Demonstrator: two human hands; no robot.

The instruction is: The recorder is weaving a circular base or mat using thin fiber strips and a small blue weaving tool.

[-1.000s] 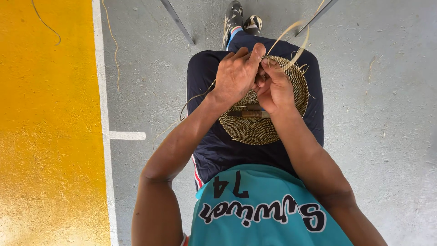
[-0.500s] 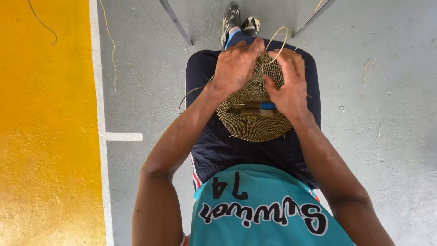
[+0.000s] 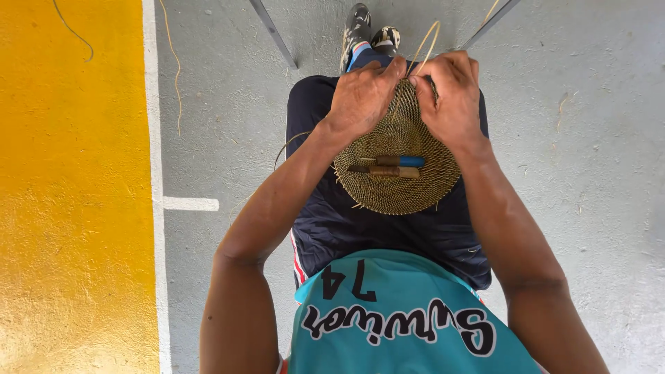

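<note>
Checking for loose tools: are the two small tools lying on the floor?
No, both small tools lie on the round woven disc resting in the person's lap.

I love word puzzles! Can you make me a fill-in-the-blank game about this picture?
1. Both hands, the left hand and the right hand, grip the far edge of a round woven ____.
2. Two small tools lie on the woven disc; one has a ____ handle.
3. The floor to the person's left is painted ____.

Missing words: disc; blue; yellow

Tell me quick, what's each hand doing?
Left hand: closed, pinching the far rim of the woven disc.
Right hand: closed on the same rim.
</note>
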